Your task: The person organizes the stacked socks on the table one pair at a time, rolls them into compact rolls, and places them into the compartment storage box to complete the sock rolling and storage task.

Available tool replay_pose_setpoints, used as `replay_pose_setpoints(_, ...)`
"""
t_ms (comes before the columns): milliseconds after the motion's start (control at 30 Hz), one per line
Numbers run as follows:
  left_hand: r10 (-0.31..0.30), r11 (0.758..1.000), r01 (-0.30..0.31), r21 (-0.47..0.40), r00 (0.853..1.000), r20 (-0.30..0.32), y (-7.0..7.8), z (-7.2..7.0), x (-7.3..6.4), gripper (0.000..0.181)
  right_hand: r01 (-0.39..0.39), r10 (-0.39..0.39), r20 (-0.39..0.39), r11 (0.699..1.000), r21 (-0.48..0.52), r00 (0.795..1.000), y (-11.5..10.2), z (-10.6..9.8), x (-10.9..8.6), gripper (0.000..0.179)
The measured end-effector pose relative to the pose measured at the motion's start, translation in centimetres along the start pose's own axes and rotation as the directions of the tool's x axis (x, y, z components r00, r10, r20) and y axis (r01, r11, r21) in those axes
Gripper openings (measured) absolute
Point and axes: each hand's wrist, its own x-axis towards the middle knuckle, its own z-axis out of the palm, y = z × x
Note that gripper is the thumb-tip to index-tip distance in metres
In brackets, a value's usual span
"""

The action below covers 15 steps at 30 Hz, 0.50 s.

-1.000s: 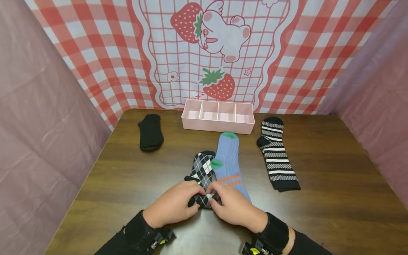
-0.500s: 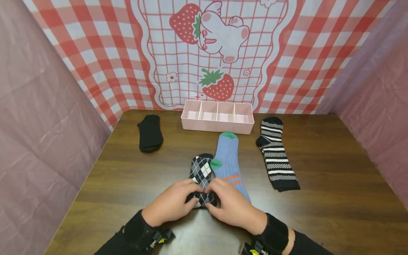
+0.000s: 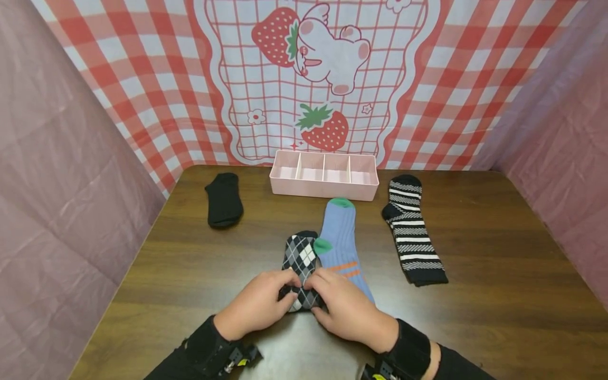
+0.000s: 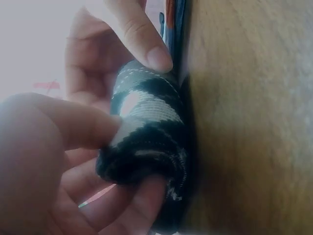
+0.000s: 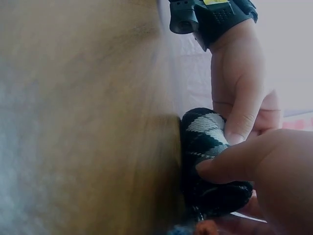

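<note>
- Argyle sock [image 3: 300,252] shifted slightly: toe a bit farther from the pink box [image 3: 324,187] than a second ago. Dark bit that jutted out on its left no longer shows.
- Where's it now?
- On the wooden surface [image 3: 489,274], near side of the box, slightly left of the box's middle, well apart from it. Left wrist view: near end is curled into a roll.
- Hands?
- Both on it, farther from the box than the toe. Left hand [image 3: 256,304]: fingers clamped on the roll, index finger on top, others at its end. Right hand [image 3: 349,311]: fingers clamped too, thumb on the roll.
- Rest?
- Blue sock [image 3: 338,227]: toe just in front of the box, green heel against the argyle; can't tell which overlaps. Black sock [image 3: 225,201]: left of the box. Striped sock [image 3: 414,232]: right of the box, cuff end toward the near side. Checked cloth [image 3: 161,68] hangs behind the box.
</note>
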Motion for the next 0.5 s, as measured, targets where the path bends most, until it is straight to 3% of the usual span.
replay_pose_setpoints(333,0.091,0.988,-0.082,0.128,0.994,-0.064,0.08,-0.31,0.01,0.013,-0.016,0.015,0.043,1.0,0.024,0.999,-0.07,-0.09,-0.06,0.03)
replay_pose_setpoints(500,0.16,0.977,-0.151,0.152,0.986,-0.055,0.1,-0.59,-0.1,0.013,-0.016,0.016,0.038,1.0,0.012,0.999,-0.05,0.01,-0.12,0.027)
